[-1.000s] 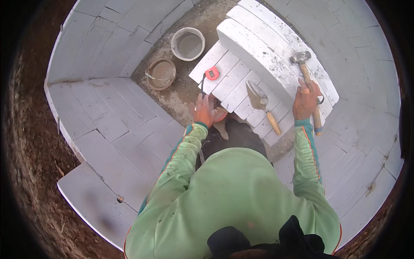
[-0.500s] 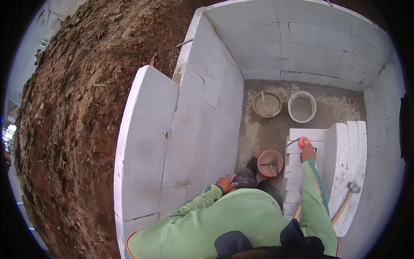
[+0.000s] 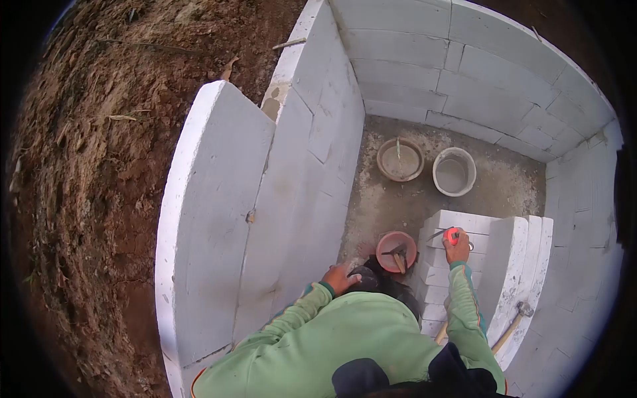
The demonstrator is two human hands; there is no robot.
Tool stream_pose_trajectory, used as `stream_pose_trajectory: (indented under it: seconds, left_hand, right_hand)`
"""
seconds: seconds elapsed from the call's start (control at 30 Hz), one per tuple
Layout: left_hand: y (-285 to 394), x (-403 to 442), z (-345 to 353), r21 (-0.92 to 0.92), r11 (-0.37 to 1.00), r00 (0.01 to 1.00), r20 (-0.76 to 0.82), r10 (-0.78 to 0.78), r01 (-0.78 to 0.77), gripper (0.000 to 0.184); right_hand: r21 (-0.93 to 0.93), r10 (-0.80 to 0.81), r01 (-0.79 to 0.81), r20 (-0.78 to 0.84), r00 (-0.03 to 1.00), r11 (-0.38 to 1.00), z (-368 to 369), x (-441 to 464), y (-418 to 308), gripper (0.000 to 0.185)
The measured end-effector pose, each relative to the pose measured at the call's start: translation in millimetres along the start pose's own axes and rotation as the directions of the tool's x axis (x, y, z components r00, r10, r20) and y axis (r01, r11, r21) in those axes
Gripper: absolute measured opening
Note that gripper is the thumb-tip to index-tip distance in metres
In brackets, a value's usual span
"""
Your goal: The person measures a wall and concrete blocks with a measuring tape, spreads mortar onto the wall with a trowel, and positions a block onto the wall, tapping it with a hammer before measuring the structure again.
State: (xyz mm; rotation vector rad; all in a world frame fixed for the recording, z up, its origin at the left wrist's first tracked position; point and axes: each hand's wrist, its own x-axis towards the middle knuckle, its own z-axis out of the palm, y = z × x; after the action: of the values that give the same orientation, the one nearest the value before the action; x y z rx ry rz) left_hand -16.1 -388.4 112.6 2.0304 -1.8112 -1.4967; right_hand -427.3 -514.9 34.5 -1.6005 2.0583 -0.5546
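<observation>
My right hand [image 3: 456, 250] is closed round a red tape measure [image 3: 452, 235], just above the near part of a stack of white blocks [image 3: 462, 221]. A thin dark strip sticks out to the left of the tape measure, and a small dark loop shows at its right. My left hand [image 3: 340, 279] lies by my dark-clad knee [image 3: 362, 278], fingers stretched over it, close to the white block wall [image 3: 285, 219] on the left. Nothing shows in that hand.
A pink bucket [image 3: 383, 244] with tools in it stands before my legs. Farther off are a round brown basin [image 3: 387, 174] and a white bucket [image 3: 470, 185]. A hammer [image 3: 509, 330] leans on upright blocks [image 3: 533, 265] at right. Bare soil [image 3: 99, 186] lies beyond the left wall.
The view has shifted, so the walls and buckets sit differently in it. My left hand's fingers now lie farther over the knee. My right hand keeps the tape measure over the block stack.
</observation>
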Motion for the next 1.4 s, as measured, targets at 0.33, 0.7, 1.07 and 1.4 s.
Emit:
stream_pose_trajectory:
  seconds: [0.33,0.7,1.07,1.4]
  left_hand:
    - [56.7,46.0,-45.2,-0.367,0.858,0.932,-0.178,0.314,-0.359,0.084]
    - [11.4,52.5,-50.9,-0.513,0.793,0.927,-0.335,0.166,-0.328,0.095]
    - [-15.9,34.3,-42.8,-0.675,0.646,0.887,-0.461,0.009,-0.357,0.075]
    - [-27.7,-33.5,-7.8,-0.544,0.835,0.774,-0.564,-0.29,-0.084,0.024]
  right_hand:
    - [0.405,-0.391,0.097,0.748,0.536,0.909,53.0,-74.4,-198.2,0.053]
    - [0.616,-0.609,0.008,0.776,0.167,0.787,85.5,-27.5,-229.8,0.049]
    - [0.436,-0.375,-0.073,0.839,0.394,0.897,39.9,59.6,-328.7,0.036]
    - [0.825,-0.427,-0.133,0.414,0.804,0.549,-55.0,210.0,-441.2,0.03]
